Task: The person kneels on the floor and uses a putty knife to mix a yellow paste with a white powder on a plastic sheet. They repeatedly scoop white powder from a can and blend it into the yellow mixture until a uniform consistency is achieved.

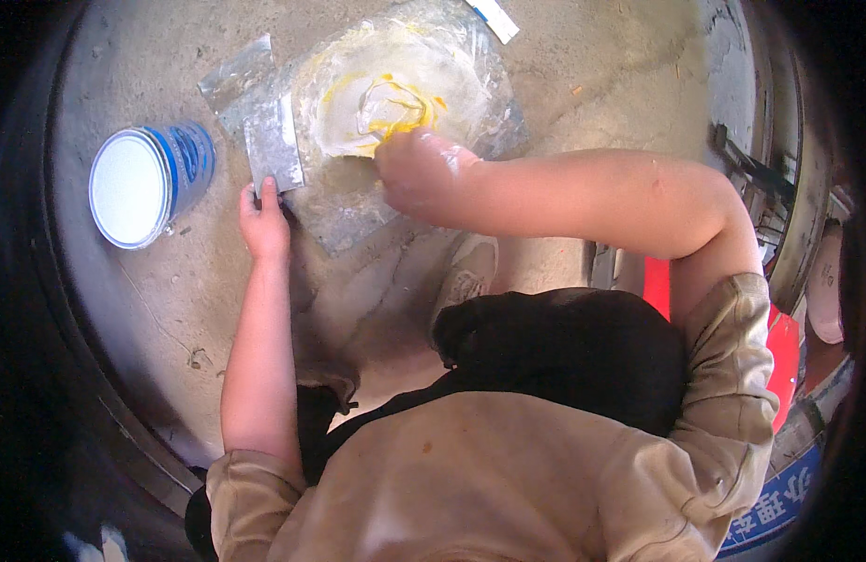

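My left hand (266, 220) pinches the near end of a flat grey rectangular sheet (274, 140), its thumb on top. Past that sheet lies a second grey piece (238, 80), partly covered by it. My right hand (419, 178) is closed and slightly blurred, with white smears near the wrist. It is low over the near edge of a patch of white paste streaked with yellow (391, 103). Whatever its fingers hold is hidden. The paste is spread on a worn grey board (496, 89) on the ground.
Left of the board stands a blue bucket (191, 159) with a white lid (128, 189). A white and blue strip (495, 21) lies at the far edge. Beside my right arm are a red object (782, 365) and a blue sign (779, 501). My shoe (470, 276) is close to the board.
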Demonstrator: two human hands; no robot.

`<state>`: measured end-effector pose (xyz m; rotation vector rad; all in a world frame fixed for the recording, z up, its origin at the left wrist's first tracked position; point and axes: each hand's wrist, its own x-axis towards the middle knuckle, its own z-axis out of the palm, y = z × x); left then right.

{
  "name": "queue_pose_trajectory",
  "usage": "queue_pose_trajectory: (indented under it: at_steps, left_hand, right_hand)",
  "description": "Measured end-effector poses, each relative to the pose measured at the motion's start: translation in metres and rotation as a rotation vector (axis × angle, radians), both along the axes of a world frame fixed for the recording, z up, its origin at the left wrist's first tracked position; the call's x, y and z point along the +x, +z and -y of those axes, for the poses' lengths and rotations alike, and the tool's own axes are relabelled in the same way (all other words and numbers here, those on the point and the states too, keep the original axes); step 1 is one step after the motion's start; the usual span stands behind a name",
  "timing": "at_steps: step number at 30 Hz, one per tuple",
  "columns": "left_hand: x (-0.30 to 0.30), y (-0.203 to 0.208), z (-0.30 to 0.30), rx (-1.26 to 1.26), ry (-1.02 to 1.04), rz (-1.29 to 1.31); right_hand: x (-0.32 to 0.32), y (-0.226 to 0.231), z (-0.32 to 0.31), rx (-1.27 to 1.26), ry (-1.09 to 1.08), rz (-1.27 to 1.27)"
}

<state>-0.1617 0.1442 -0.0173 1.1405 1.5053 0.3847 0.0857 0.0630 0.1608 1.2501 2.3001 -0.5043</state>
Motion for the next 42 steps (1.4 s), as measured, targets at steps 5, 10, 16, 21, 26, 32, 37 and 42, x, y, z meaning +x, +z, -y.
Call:
queue_pose_trajectory:
  at_steps: [5, 10, 16, 21, 26, 32, 37, 42]
  left_hand:
    - [0.004, 0.006, 0.003, 0.01, 0.01, -0.019]
    - [0.015, 0.017, -0.001, -0.013, 0.02, 0.078]
    - [0.021, 0.014, -0.01, -0.037, 0.038, 0.068]
    - [0.016, 0.005, -0.01, 0.006, 0.024, 0.063]
    - [0.02, 0.011, -0.016, -0.038, 0.037, 0.066]
    - [0.022, 0.01, -0.008, 0.005, 0.017, 0.135]
    - [0.024, 0.015, -0.016, -0.003, 0.082, 0.069]
    - [0.025, 0.017, -0.024, 0.028, -0.003, 0.103]
  right_hand:
    - [-0.007, 0.015, -0.02, -0.069, 0.015, 0.256]
    - [0.025, 0.004, -0.021, -0.072, -0.172, 0.274]
    - [0.075, -0.016, 0.047, 0.124, -0.757, 0.036]
    - [0.058, -0.059, 0.091, 0.274, -1.071, -0.189]
    - [0.048, -0.048, 0.118, -0.046, -1.264, -0.068]
    - [0.042, -0.057, 0.102, 0.288, -1.151, -0.226]
    - [0.045, -0.035, 0.101, 0.01, -1.173, -0.079]
    - [0.049, -0.043, 0.088, 0.202, -1.123, -0.196]
